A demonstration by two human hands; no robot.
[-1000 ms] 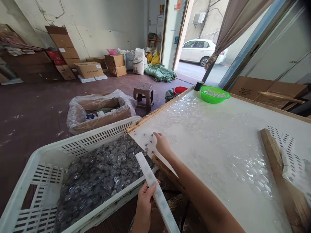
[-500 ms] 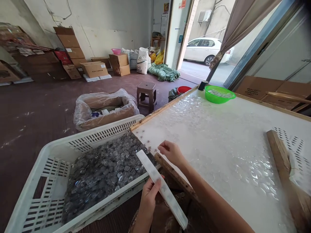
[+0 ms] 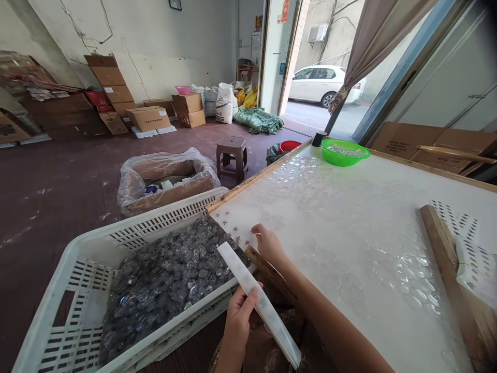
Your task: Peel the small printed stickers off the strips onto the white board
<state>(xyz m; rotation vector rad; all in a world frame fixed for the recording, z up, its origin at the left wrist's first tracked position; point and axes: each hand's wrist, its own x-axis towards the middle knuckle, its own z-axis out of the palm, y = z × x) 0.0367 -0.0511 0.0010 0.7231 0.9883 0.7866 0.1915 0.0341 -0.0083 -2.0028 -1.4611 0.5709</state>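
Note:
My left hand [image 3: 236,318] grips a long, flat white strip [image 3: 258,303] near its middle, thumb on top. The strip slants from the basket's rim down towards my lap. Over the near left corner of the white tabletop [image 3: 295,207] is my right hand [image 3: 268,244], its fingers curled together; anything between them is too small to make out. Beside its fingertips, small dark flower-like marks [image 3: 235,229] run in rows along the table edge. Many clear, round plastic discs [image 3: 411,274] lie spread over the tabletop. Similar discs with dark marks [image 3: 171,274] fill much of the white basket [image 3: 83,233] on the left.
A wooden rail [image 3: 267,267] edges the table near my right wrist. At the table's far end stands a green basin [image 3: 345,158] with clear discs inside, beside a dark cup [image 3: 319,138]. A wooden piece [image 3: 442,243] lies right. Beyond the basket are a plastic-lined box [image 3: 169,181] and a stool [image 3: 232,155].
My right hand has shifted slightly away from me over the tabletop, fingers still curled. The left hand keeps its hold on the white strip. The whole view has tilted up a little.

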